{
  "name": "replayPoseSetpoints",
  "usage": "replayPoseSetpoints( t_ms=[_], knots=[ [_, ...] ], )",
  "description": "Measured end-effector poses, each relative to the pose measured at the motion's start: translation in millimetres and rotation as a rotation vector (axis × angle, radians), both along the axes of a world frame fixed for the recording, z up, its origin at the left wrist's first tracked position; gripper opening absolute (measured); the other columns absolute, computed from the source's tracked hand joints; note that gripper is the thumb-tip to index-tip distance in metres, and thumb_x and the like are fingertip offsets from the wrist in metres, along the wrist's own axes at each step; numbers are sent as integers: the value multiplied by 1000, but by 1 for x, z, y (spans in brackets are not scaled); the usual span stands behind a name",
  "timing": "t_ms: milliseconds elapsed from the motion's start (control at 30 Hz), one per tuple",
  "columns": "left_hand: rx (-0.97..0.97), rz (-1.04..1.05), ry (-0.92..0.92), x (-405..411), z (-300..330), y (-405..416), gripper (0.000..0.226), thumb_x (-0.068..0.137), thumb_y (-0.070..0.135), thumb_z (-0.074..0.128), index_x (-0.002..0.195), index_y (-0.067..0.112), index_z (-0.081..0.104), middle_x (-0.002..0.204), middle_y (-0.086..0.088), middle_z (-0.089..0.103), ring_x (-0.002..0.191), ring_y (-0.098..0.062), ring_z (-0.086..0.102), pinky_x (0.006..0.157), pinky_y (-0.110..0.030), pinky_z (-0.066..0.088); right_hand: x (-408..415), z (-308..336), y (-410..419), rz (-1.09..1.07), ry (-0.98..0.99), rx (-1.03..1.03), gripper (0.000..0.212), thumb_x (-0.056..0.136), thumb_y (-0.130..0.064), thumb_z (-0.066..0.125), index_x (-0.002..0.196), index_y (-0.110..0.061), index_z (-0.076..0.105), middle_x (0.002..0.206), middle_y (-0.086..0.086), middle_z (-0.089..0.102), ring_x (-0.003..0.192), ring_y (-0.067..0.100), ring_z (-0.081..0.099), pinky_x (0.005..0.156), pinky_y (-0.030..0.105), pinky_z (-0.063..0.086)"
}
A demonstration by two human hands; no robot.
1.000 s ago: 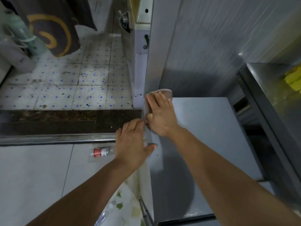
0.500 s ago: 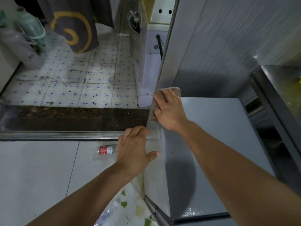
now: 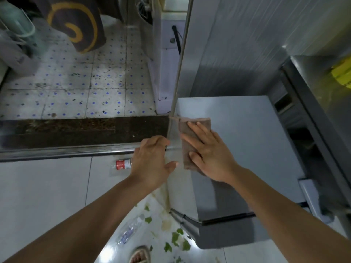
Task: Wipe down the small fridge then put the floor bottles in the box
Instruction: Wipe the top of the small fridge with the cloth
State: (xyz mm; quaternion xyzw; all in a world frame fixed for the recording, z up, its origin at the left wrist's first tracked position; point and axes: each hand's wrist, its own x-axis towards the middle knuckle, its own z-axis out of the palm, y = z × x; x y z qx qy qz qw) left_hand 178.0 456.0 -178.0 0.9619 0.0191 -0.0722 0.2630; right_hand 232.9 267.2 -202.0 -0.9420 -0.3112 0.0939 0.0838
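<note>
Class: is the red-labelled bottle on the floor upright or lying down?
Lying down. The red-labelled bottle lies on its side on the floor tile, partly hidden by the left hand.

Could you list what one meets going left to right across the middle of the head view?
Red-labelled bottle → left hand → brown cloth under the right hand → fridge top → yellow object.

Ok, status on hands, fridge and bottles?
Right hand flat on brown cloth, small grey fridge top. Left hand braces its edge. Red-labelled clear bottle on floor.
</note>
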Motion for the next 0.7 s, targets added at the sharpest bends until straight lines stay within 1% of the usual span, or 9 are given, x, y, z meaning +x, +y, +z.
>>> replayPoseSetpoints(
  t_ms=[33,100,200,267,367,467,533,600,700],
  knots=[
    [1,-10,0,0,-1,-3,53,77,40,69,123,22,51,130,5,48,119,-20,41,97,-35,38,15,-2,-5,-10,-34,-20,62,91,-47,13,151,-30,15,160,-1,-3,146,16,-9,116,40,5],
    [-11,-18,5,0,-4,-10,54,77,38,69,125,21,50,131,4,48,118,-20,41,97,-37,39,52,-5,-13,-96,-67,-54,57,98,-40,24,151,-27,10,160,3,-4,147,21,-5,118,44,12],
    [-21,-17,0,-3,-8,-22,58,78,38,68,129,21,46,135,3,45,120,-20,40,99,-38,39,83,-9,-14,-195,-57,-55,57,100,-33,31,152,-24,9,160,5,-3,147,24,-3,116,45,13],
    [-29,-11,-17,-6,-8,-31,61,79,39,68,131,21,43,136,2,42,121,-21,38,100,-38,37,70,-10,-12,-212,-56,-51,58,100,-34,30,152,-23,6,160,5,-4,147,24,-5,116,46,11],
    [-38,-12,-38,-9,-3,-45,66,79,38,68,135,21,38,142,3,36,127,-21,33,104,-37,32,17,-6,-23,-168,-56,-45,60,97,-39,22,152,-23,4,160,4,-6,147,22,-9,116,44,7],
    [-5,-35,-46,-7,1,-57,72,79,38,67,140,21,33,149,5,28,134,-19,24,110,-35,23,-27,-1,-40,-113,-2,-44,66,88,-45,8,152,-27,4,159,-4,-12,144,14,-18,117,39,1],
    [50,-62,-51,-2,0,-64,73,80,40,64,142,22,29,151,6,23,135,-18,19,110,-34,18,-27,0,-49,-96,8,-63,66,87,-45,6,151,-31,3,157,-10,-16,142,8,-22,117,39,-4],
    [108,-88,-52,4,-3,-70,73,81,41,62,143,22,28,151,7,22,134,-18,17,110,-33,16,-5,-1,-57,-128,-14,-75,60,93,-41,15,151,-31,4,158,-9,-13,144,9,-16,116,41,-3],
    [172,-79,-60,5,-7,-77,68,81,42,61,141,23,33,150,6,24,133,-20,20,110,-35,16,34,-1,-66,-258,-26,-81,58,98,-35,28,151,-30,5,160,-6,-7,147,13,-8,117,43,-1]
  ],
)
